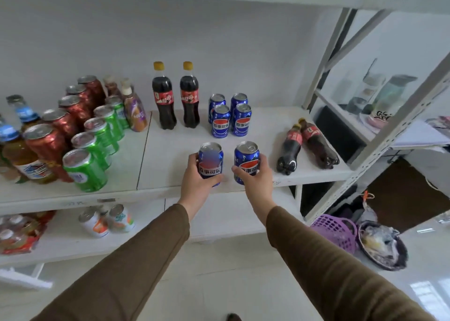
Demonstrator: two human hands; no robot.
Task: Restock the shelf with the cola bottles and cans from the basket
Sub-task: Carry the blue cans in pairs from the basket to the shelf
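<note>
My left hand [197,181] grips a blue cola can [210,157] standing upright near the front edge of the white shelf [165,164]. My right hand [257,179] grips a second blue cola can [246,158] beside it. Behind them stand several blue cola cans [230,116] in two rows. Two upright cola bottles [175,99] with yellow caps stand further left at the back. Two more cola bottles [306,147] lie on their sides at the shelf's right end. The purple basket [334,231] sits on the floor at the lower right.
Rows of red cans [60,125] and green cans [97,145] fill the shelf's left part, with tea bottles [17,147] beside them. A lower shelf holds white cans [107,219] and packaged drinks. A grey metal upright [379,155] frames the right side.
</note>
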